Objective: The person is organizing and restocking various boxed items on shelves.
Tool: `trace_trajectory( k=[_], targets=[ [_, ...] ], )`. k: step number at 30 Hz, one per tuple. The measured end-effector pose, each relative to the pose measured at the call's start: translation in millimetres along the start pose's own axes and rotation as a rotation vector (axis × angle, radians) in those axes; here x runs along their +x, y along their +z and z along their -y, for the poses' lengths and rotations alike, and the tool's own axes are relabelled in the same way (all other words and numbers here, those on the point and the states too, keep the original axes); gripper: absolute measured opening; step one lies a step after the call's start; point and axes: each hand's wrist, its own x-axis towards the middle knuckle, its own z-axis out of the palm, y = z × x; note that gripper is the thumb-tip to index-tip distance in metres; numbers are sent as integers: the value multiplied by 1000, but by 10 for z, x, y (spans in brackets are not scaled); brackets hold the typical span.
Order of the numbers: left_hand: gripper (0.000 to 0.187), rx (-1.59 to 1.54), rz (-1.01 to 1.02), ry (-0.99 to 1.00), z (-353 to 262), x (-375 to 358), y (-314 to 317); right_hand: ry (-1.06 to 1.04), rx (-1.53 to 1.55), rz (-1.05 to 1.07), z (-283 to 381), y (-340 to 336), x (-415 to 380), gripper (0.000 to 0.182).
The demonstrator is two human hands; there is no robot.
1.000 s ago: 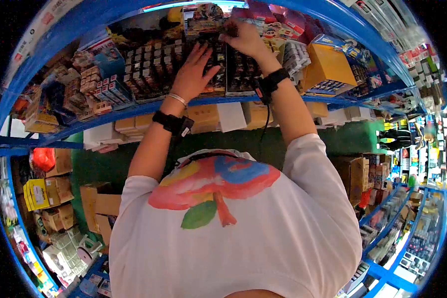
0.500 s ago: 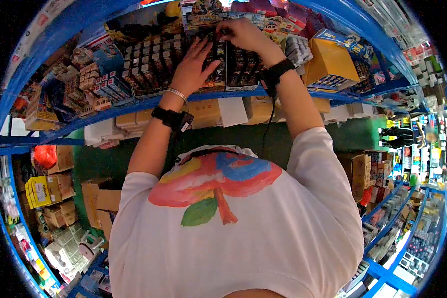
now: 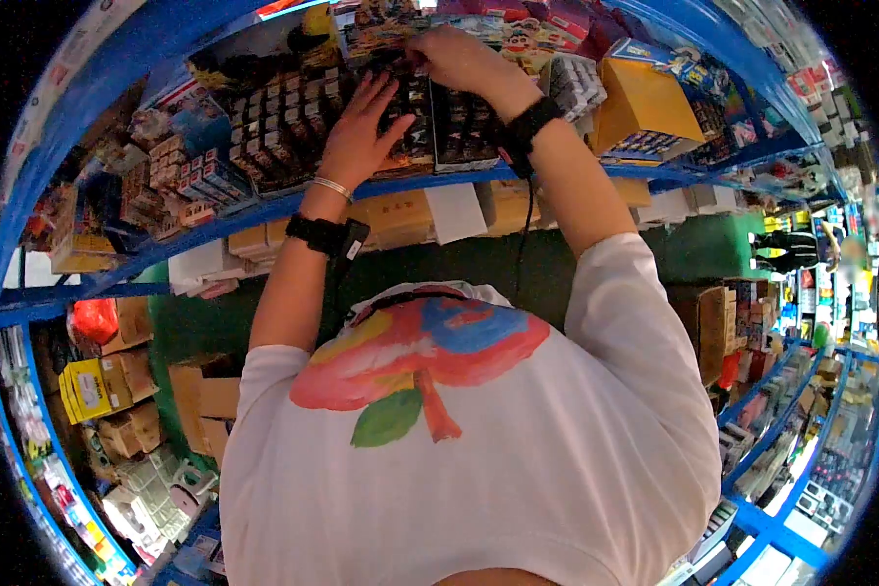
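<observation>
Rows of small dark boxes (image 3: 283,122) stand packed together on the blue shelf (image 3: 459,177). My left hand (image 3: 357,139) lies over the right part of these rows, fingers spread and holding nothing visible. Farther back and to its right, my right hand (image 3: 449,61) reaches over the boxes with its fingers curled down; whatever is between the fingertips is too small and dark to make out. Below my right wrist, another group of dark boxes (image 3: 462,127) sits in a tray. Black bands are on both wrists.
An open yellow carton (image 3: 647,107) stands on the shelf at the right, beside grey packs (image 3: 576,86). Cardboard boxes (image 3: 391,217) lie under the shelf. Open cartons (image 3: 215,400) are on the green floor at the left. Another person (image 3: 786,251) stands far right.
Both hands have shifted slightly left in the view, along with the shelf, as the camera view turned a little. My left hand stays spread and my right hand stays curled.
</observation>
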Motion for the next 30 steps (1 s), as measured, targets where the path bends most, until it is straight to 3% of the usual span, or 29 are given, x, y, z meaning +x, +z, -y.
trace_trajectory(
  k=[6, 7, 17, 20, 23, 30],
  targets=[
    [63, -9, -13, 14, 3, -21, 7, 199, -74, 104, 298, -86, 45, 38],
    [63, -6, -8, 15, -10, -18, -12, 119, -23, -31, 285, -66, 28, 43],
    [63, -16, 23, -16, -67, 8, -44, 130, 51, 136, 161, -412, 92, 20],
    [63, 42, 10, 7, -72, 11, -24, 67, -106, 113, 149, -183, 144, 21],
    [63, 23, 2, 7, -13, 0, -6, 15, -45, 10, 301, -109, 176, 23],
    [62, 0, -3, -17, -37, -14, -4, 42, 132, 98, -24, -103, 177, 24]
  ],
)
